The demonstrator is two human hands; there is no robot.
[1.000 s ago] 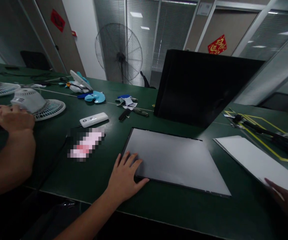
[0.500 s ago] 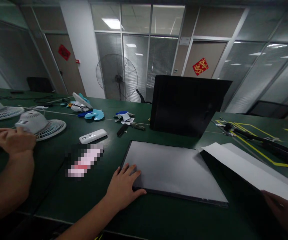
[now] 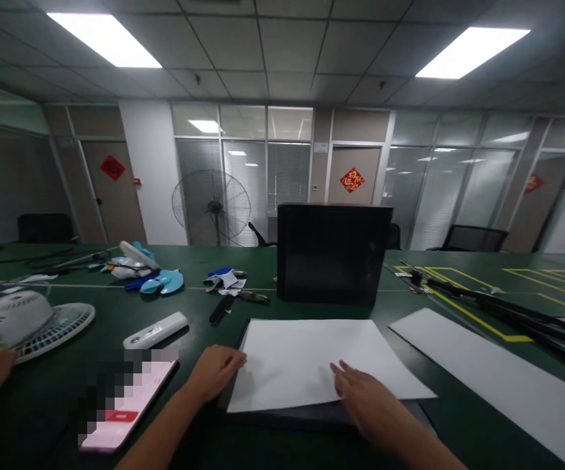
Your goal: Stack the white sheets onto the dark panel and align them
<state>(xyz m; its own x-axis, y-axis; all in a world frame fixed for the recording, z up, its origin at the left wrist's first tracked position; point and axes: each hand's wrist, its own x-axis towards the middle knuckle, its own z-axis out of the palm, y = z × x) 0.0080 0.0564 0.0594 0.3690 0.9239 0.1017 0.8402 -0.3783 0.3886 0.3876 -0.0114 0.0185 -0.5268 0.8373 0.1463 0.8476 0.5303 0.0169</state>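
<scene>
White sheet (image 3: 296,346), long axis 9-to-3 o'clock over a dark-edged panel (image 3: 306,419), lies at 3 o'clock from my left hand (image 3: 213,372), grip indeterminable; my right hand (image 3: 368,398), nearer its centre, is unclenched.

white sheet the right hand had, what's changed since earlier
The white sheet moved left, onto the panel. The right hand followed, its fingers now extended over the sheet; the left hand shifted to the sheet's left edge. The black box and blue fan blade stayed put.
</scene>
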